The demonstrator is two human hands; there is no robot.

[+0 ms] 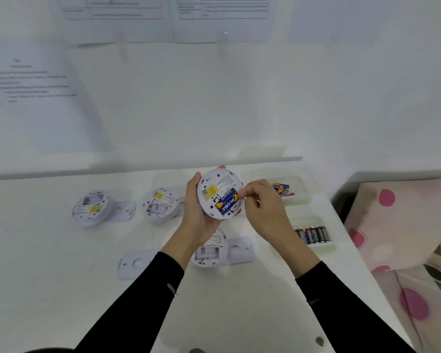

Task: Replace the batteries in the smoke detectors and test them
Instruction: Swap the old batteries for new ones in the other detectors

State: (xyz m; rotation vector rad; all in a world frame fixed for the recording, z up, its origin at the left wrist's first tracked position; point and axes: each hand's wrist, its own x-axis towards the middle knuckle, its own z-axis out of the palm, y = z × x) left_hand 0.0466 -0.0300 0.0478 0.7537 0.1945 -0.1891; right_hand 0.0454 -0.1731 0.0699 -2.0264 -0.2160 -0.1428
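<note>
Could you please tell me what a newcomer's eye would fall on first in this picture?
The eye lands on the round white smoke detector held in the left hand at the centre, a blue and yellow battery in its open compartment and the right hand pinching that battery's end. To the right, a row of dark batteries in a tray stands out against the white table.

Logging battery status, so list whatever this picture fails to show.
Head view:
- blue battery end in the held smoke detector: covered by right hand fingertips.
- nearest detector: partly behind left hand.
- wall sheets: text blurred.
- tray batteries: labels too small.
</note>
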